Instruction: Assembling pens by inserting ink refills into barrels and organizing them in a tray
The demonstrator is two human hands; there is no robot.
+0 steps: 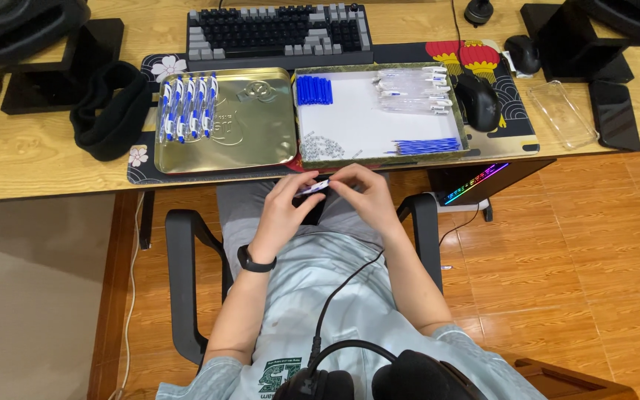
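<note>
left to right: gold tray (253,141) with finished blue-and-white pens (187,106) lying far-to-near at its far left; white parts tray (379,122) to the right. near the desk edge, left hand (284,207) and right hand (361,194) both pinch one pen (312,187) between them, long axis running left-right, slightly tilted. the finished row lies far and left, nearer the left hand.

A small blue-and-white pen (312,187) lies nearly level, tilted slightly up to the right, just below the desk's front edge and above the lap. Fingers cover both its ends, so only the short middle stretch of the barrel shows.
</note>
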